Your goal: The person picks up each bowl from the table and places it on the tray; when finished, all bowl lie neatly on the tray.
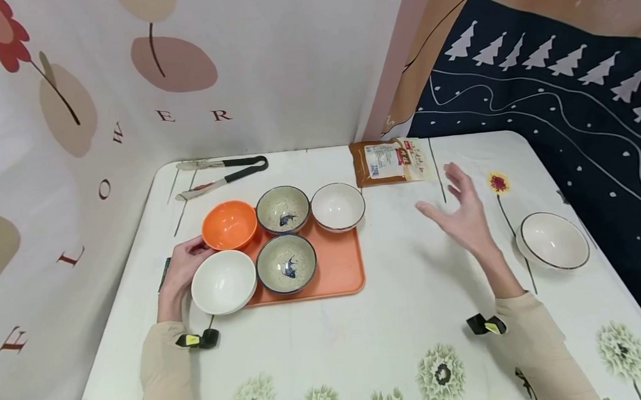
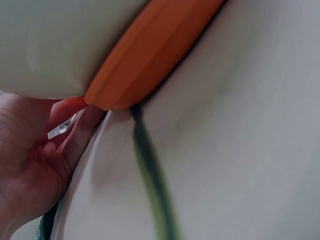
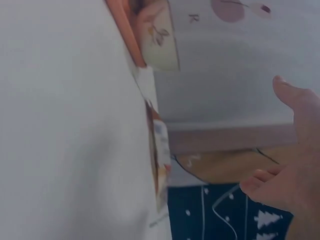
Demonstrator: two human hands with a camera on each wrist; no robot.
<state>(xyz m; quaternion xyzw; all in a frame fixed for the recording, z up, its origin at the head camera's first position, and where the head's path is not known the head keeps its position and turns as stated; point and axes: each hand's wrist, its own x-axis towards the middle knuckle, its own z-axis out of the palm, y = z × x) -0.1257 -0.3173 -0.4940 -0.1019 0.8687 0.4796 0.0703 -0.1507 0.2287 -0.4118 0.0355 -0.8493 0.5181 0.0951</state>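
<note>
An orange tray (image 1: 336, 265) bears an orange bowl (image 1: 229, 225), two speckled bowls with a blue fish, the upper one (image 1: 283, 209) and the lower one (image 1: 287, 264), plus a white bowl (image 1: 224, 282) at its lower left and a dark-rimmed white bowl (image 1: 338, 207) at its upper right. My left hand (image 1: 182, 268) grips the tray's left edge, beside the orange bowl; the white bowl hides part of that edge. In the left wrist view, fingers (image 2: 82, 127) meet the tray's rim. Raised over the table, my right hand (image 1: 463, 217) holds nothing, its thumb and fingers spread apart.
Tongs with black handles (image 1: 244, 167) lie behind the tray. A brown and white food packet (image 1: 388, 161) is near the back edge. Another dark-rimmed white bowl (image 1: 553, 241) stands at the far right. Patterned cloth (image 1: 293, 64) hangs close behind the table.
</note>
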